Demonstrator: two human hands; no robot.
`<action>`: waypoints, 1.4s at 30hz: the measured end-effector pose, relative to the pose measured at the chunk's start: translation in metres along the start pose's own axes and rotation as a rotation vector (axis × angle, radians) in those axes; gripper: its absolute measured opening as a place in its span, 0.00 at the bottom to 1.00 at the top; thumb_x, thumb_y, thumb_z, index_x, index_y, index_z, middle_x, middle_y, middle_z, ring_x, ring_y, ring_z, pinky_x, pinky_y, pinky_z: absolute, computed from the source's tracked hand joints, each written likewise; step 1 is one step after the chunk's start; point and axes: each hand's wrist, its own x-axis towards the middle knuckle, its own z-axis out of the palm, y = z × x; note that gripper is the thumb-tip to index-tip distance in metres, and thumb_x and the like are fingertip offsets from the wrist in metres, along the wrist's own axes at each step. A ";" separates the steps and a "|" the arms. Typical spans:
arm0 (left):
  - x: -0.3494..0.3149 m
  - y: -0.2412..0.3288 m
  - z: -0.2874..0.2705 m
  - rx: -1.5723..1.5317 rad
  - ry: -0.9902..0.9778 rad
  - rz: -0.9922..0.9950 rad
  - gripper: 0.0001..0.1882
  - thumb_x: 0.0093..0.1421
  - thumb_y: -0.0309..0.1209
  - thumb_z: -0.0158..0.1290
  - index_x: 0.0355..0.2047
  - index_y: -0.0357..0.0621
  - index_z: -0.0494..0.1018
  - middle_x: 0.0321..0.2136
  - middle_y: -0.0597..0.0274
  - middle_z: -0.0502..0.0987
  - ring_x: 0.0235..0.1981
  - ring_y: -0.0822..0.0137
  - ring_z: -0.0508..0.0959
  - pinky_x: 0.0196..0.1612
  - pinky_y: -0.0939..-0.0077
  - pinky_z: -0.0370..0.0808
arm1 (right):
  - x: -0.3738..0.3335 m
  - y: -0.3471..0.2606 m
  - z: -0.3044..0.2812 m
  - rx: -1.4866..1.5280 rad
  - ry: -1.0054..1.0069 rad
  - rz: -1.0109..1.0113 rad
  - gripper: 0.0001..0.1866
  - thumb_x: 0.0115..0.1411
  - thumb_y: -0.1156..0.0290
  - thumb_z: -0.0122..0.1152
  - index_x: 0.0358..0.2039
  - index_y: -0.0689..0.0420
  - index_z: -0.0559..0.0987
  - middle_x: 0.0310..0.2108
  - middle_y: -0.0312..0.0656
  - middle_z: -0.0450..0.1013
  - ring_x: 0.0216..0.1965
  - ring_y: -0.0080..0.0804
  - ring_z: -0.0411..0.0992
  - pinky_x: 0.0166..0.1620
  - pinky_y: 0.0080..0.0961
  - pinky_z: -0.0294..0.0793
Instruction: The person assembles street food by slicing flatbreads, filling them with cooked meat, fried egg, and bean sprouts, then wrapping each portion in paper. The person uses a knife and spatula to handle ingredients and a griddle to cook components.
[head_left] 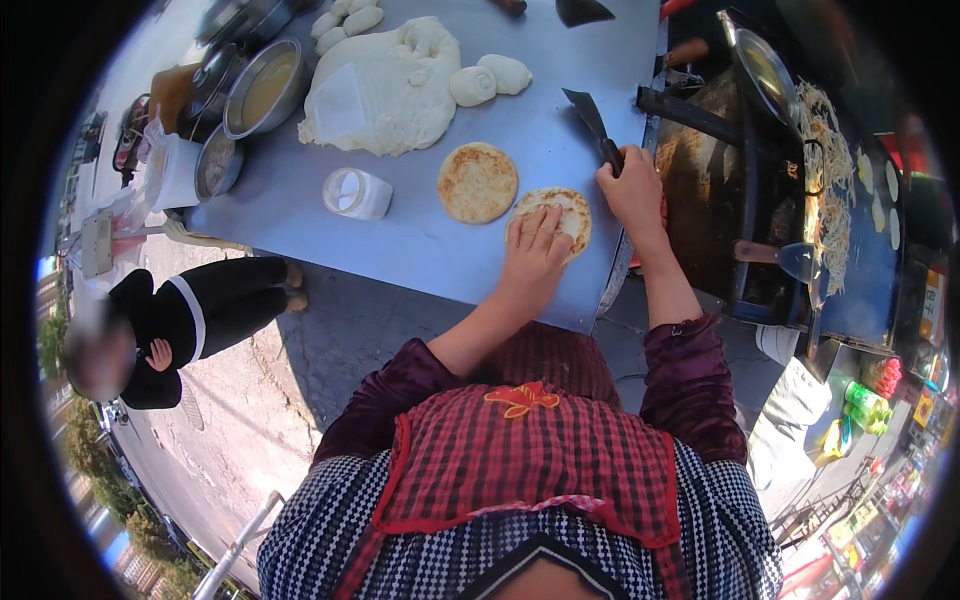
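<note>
My left hand (537,250) lies with its fingers stretched over a round browned flatbread (578,208), pressing it to the metal worktop near the front right corner. In my right hand (633,192) is a dark-bladed knife (588,115), gripped by its black handle, its blade pointing away and to the left. The blade is apart from the bread. A second flatbread (477,183) lies just left of the first one. Further left is a white jar (357,193), tipped on its side.
A large dough sheet (420,100) and dough rolls (505,74) lie at the back of the worktop (290,225). Metal bowls (265,88) crowd the left end. To the right, a griddle (862,260) holds shredded food and a metal spatula (797,262). A person (190,325) stands left.
</note>
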 end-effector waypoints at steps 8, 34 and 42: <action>0.031 -0.026 0.004 0.028 0.002 0.008 0.28 0.57 0.34 0.61 0.57 0.40 0.71 0.65 0.49 0.67 0.65 0.45 0.66 0.66 0.47 0.61 | -0.094 0.033 -0.084 1.217 -0.246 0.688 0.09 0.71 0.68 0.51 0.44 0.59 0.76 0.25 0.33 0.72 0.17 0.12 0.64 0.20 0.12 0.60; 0.056 0.001 0.035 0.313 -0.235 0.019 0.31 0.64 0.35 0.50 0.65 0.31 0.61 0.70 0.41 0.58 0.70 0.42 0.59 0.70 0.45 0.53 | -0.127 0.059 -0.055 1.149 -0.346 0.570 0.09 0.69 0.69 0.57 0.39 0.62 0.78 0.19 0.32 0.71 0.18 0.14 0.65 0.22 0.16 0.63; 0.055 -0.002 0.039 0.328 -0.235 0.015 0.33 0.64 0.36 0.50 0.65 0.29 0.60 0.69 0.39 0.58 0.69 0.41 0.59 0.69 0.45 0.53 | -0.132 0.064 -0.080 1.103 -0.449 0.573 0.11 0.72 0.67 0.54 0.42 0.63 0.77 0.20 0.32 0.70 0.16 0.13 0.62 0.21 0.13 0.60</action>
